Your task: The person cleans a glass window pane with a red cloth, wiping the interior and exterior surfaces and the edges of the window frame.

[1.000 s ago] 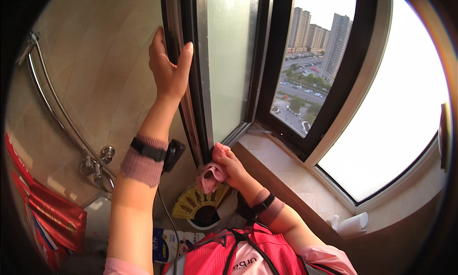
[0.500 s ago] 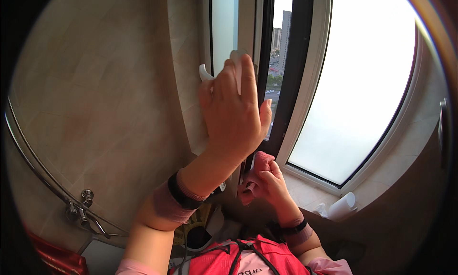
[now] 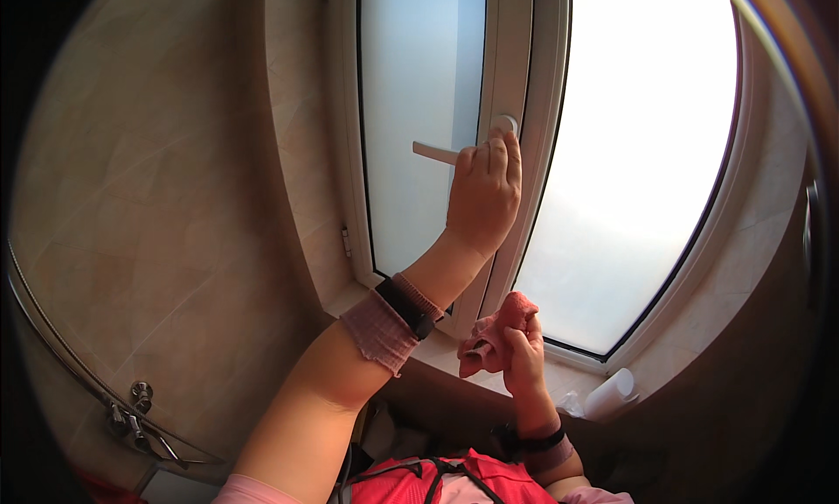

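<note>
My left hand (image 3: pixel 483 189) is closed around the white window handle (image 3: pixel 433 152), its fingers near the handle's round base. The lever sticks out to the left of my knuckles. That handle sits on the frame of a casement window sash (image 3: pixel 411 93) with frosted glass, which now lies against the fixed frame. Lower down and to the right, my right hand (image 3: pixel 524 360) grips a bunched pink cloth (image 3: pixel 500 333) between thumb and fingers, just in front of the window's lower frame. Part of the cloth is hidden in the palm.
To the right is a bright frosted pane (image 3: pixel 638 172). A white roll (image 3: pixel 610 394) lies on the tiled sill beside crumpled clear plastic (image 3: pixel 571 405). Left, on the beige tiled wall (image 3: pixel 157 198), are a shower tap (image 3: pixel 131 421) and its hose (image 3: pixel 52 338).
The sash has swung shut, and the gap showing buildings outside is gone. My left hand went from flat against the sash to gripping the handle. The cloth stays in my right hand.
</note>
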Demonstrator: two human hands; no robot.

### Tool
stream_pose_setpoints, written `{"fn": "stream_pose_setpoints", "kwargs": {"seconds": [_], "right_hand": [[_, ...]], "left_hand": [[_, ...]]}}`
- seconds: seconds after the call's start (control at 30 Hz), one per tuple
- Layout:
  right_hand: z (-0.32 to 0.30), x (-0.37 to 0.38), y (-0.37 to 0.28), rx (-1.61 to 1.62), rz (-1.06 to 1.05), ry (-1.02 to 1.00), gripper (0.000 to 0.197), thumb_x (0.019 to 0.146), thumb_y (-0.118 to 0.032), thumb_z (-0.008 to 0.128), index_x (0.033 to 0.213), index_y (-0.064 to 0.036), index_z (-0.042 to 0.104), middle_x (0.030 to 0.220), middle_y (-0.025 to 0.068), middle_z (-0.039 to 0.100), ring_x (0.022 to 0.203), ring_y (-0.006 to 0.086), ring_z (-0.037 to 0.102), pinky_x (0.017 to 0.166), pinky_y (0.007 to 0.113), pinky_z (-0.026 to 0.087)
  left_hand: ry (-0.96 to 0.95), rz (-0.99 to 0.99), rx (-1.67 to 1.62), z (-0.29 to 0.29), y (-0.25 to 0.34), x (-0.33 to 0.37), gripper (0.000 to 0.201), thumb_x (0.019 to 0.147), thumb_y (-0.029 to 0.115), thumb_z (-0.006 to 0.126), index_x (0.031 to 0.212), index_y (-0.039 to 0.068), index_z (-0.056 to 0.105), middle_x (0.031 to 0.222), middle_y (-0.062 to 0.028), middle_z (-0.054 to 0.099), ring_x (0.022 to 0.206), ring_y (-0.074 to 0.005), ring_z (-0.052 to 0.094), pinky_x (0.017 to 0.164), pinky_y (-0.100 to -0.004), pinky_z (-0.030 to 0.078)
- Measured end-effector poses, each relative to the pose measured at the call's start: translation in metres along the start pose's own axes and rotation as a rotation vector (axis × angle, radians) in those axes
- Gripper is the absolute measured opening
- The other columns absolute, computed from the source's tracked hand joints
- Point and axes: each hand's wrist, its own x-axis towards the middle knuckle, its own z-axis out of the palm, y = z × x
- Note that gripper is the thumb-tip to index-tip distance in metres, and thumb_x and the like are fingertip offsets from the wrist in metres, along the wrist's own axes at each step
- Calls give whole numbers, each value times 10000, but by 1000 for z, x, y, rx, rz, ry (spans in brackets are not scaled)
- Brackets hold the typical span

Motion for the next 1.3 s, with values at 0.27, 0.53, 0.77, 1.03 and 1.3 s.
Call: {"fn": "stream_pose_setpoints", "kwargs": {"seconds": [0.27, 0.53, 0.77, 1.03, 1.3], "right_hand": [[-6, 10, -11, -18, -26, 21, 443, 880, 22, 429, 1320, -32, 437, 1060, 160, 640, 946, 247, 674, 797, 362, 594], [-21, 47, -47, -60, -217, 61, 425, 893, 31, 474, 1313, -33, 466, 1095, 142, 640, 937, 206, 661, 845, 335, 569], [20, 78, -127, -328, -672, 4, 477, 949, 30, 507, 1414, -51, 435, 1224, 84, 596, 1069, 159, 610, 923, 326, 530], [109, 137, -209, -1108, -1426, -64, 449, 923, -27, 615, 1361, -61, 521, 1426, 147, 426, 1259, 275, 493, 1027, 435, 437], [157, 224, -228, -1837, -1571, -68, 270, 906, -305, 673, 1155, -206, 704, 1551, 149, 380, 1482, 376, 261, 1159, 608, 221]], "left_hand": [[-81, 11, 137, 28, -4, 4, 469, 909, 87, 588, 1353, -61, 559, 1306, -194, 617, 1045, -218, 617, 976, -332, 439], [-153, 25, -281, 33, -18, 8, 712, 726, 155, 834, 1359, 2, 546, 1213, -124, 606, 1038, -247, 640, 886, -393, 480], [-130, 22, -365, 29, -16, 13, 885, 676, 178, 887, 1444, 62, 463, 1248, -134, 554, 965, -290, 662, 808, -419, 540], [-179, 28, -352, 33, -26, 5, 878, 732, 244, 842, 1496, 114, 429, 897, -5, 612, 862, -214, 625, 799, -403, 457], [-127, 44, -357, 29, -23, 6, 863, 747, 270, 826, 1491, 95, 427, 884, -23, 564, 836, -233, 566, 806, -407, 434]]}}
